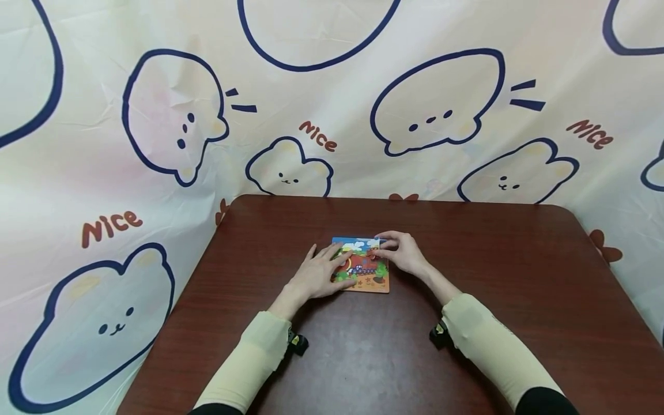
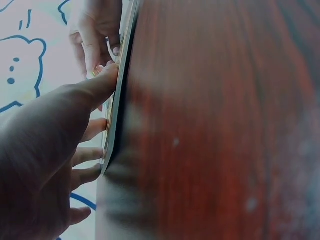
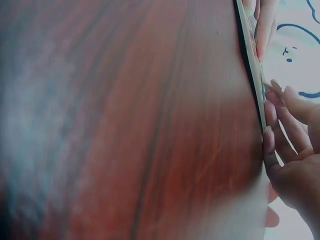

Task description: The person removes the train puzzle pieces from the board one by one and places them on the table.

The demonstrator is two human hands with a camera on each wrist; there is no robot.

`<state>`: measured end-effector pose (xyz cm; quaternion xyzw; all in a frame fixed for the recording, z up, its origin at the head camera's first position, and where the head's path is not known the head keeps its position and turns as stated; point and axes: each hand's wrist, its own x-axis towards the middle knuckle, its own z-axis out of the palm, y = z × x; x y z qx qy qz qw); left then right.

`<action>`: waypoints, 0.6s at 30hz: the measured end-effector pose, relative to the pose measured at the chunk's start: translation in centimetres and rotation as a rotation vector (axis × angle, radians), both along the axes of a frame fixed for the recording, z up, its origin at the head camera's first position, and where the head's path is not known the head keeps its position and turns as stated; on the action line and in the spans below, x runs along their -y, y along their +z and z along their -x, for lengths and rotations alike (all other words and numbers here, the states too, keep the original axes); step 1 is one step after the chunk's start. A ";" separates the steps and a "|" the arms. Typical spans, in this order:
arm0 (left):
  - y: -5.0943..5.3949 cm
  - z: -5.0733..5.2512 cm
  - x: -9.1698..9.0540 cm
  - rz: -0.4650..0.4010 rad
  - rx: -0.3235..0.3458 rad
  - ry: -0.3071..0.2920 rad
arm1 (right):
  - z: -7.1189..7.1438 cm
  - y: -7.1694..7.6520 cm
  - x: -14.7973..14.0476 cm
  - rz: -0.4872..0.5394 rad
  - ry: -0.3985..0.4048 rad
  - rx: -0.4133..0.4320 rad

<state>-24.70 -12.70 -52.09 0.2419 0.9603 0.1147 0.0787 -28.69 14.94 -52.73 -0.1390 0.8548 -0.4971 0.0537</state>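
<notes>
A colorful flat picture puzzle board [image 1: 365,279] lies on the table, showing blue sky, white clouds, green bushes and a vehicle. My left hand [image 1: 317,274] rests on its left side with the fingers spread. Seen from the left wrist, the thumb [image 2: 102,82] and fingertips touch the board's face. At the upper right edge is my right hand [image 1: 403,252], pinching a small thin puzzle piece [image 3: 274,87] between thumb and finger. Other fingers [image 3: 270,145] of that hand touch the board's edge. The piece's picture is mostly hidden by the fingers.
The board lies on a dark reddish-brown wooden table [image 1: 363,357]. Behind it and along the sides hangs a pale cloth [image 1: 353,98] printed with blue cartoon outlines. A small black device [image 1: 298,343] sits at the left wrist and another black device [image 1: 440,335] at the right.
</notes>
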 end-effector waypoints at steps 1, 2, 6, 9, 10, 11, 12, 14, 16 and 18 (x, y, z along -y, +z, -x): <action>0.0 0.0 0.0 0.005 0.004 0.000 | 0.0 -0.1 -0.1 0.010 -0.002 0.003; 0.0 0.0 0.0 0.009 0.001 -0.001 | 0.1 -0.1 -0.2 0.022 -0.004 0.008; -0.3 0.2 0.1 -0.010 0.004 -0.008 | 0.5 0.0 -1.0 0.068 -0.018 0.041; -1.8 0.9 0.5 -0.053 -0.009 -0.020 | 0.7 0.2 -1.8 0.083 -0.025 0.071; -2.5 1.2 0.7 -0.071 -0.014 -0.024 | 0.7 0.3 -2.1 0.092 -0.030 0.079; -3.2 1.5 0.9 -0.081 -0.026 -0.029 | 0.6 0.4 -2.4 0.099 -0.039 0.089; -3.3 1.5 0.9 -0.082 -0.032 -0.030 | 0.6 0.5 -2.7 0.108 -0.044 0.096; -3.1 1.3 0.9 -0.081 -0.034 -0.032 | 0.7 0.5 -3.5 0.131 -0.049 0.105; -2.3 0.9 0.7 -0.080 -0.028 -0.030 | 0.7 0.6 -4.4 0.153 -0.060 0.113; -1.2 0.3 0.5 -0.080 -0.008 -0.026 | 0.8 0.7 -5.2 0.159 -0.062 0.114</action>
